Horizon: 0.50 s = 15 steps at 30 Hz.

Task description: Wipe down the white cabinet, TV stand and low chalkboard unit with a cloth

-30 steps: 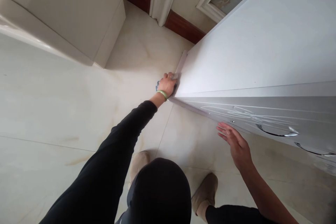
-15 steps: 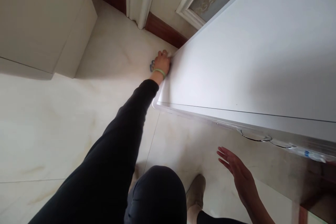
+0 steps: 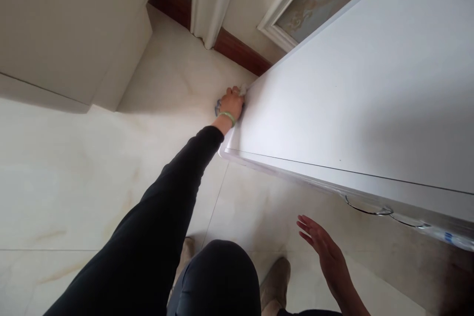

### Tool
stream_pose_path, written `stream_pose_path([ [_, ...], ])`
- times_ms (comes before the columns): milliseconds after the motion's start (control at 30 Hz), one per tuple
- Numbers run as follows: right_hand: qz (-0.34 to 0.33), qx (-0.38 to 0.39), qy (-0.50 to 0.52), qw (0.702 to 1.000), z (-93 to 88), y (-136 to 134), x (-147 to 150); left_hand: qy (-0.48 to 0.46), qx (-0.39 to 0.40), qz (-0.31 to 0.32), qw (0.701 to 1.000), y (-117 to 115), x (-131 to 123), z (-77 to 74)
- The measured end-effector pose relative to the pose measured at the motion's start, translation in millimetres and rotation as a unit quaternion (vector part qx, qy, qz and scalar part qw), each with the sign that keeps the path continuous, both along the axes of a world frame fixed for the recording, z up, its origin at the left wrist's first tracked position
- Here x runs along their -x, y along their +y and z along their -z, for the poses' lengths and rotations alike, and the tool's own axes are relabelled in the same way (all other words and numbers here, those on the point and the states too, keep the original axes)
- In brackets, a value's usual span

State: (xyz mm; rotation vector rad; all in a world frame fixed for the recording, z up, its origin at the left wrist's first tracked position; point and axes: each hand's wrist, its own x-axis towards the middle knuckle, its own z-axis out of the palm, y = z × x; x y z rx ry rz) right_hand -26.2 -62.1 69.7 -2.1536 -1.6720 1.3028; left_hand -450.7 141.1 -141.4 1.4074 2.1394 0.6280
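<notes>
My left hand (image 3: 231,102) reaches far forward, a green bracelet (image 3: 227,117) round its wrist. Its fingers are bent round a crumpled whitish and blue-grey cloth (image 3: 217,107), which shows in small bits on both sides of the hand. The hand presses at the side edge of a white cabinet (image 3: 340,94), near its far end. Most of the cloth is hidden under the palm. Lower right, my right hand (image 3: 322,249) hangs in the air in front of the cabinet, fingers stretched out, holding nothing.
Curved metal handles (image 3: 368,212) stick out from the cabinet's front. A pale furniture block (image 3: 70,34) stands at upper left. Behind are a white door frame (image 3: 213,5) and a red-brown skirting board (image 3: 242,53). My shoe (image 3: 276,279) is on the pale tiled floor (image 3: 66,173).
The view has shifted a little, so the cabinet and wall sit lower and further right. My left hand stays at the cabinet edge with the cloth. My right hand has moved slightly left, still open.
</notes>
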Motion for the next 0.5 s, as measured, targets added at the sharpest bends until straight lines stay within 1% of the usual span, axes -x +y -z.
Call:
stream_pose_path([
  [67, 0.026, 0.002, -0.012, 1.0, -10.5, -5.4, -6.3, -0.002, -0.005, -0.008, 1.0, 26.3, 4.6, 0.4],
  [100, 0.038, 0.003, -0.017, 0.999, -14.9, -8.5, -8.1, -0.001, -0.007, -0.01, 1.0, 34.5, 6.3, 0.3],
  [167, 0.052, 0.003, -0.02, 0.998, -21.5, -14.5, -8.9, 0.002, -0.011, -0.008, 1.0, 40.4, 8.6, -0.9],
  [233, 0.053, 0.002, -0.022, 0.998, -25.6, -18.0, -6.3, 0.005, -0.011, 0.003, 1.0, 33.8, 8.8, -3.5],
  [300, 0.039, -0.001, -0.024, 0.999, -28.3, -17.2, -1.5, 0.008, -0.005, 0.017, 1.0, 16.4, 6.3, -6.9],
  [367, 0.005, -0.001, -0.022, 1.0, -30.1, -11.7, 5.4, 0.011, 0.005, 0.028, 1.0, -10.2, 1.1, -10.0],
  [433, -0.034, 0.0, -0.013, 0.999, -29.8, -3.2, 14.2, 0.012, 0.015, 0.04, 0.999, -43.9, -5.8, -11.6],
  [500, -0.066, -0.002, -0.002, 0.998, -25.9, 4.8, 24.6, 0.012, 0.024, 0.06, 0.998, -81.0, -12.8, -11.6],
])
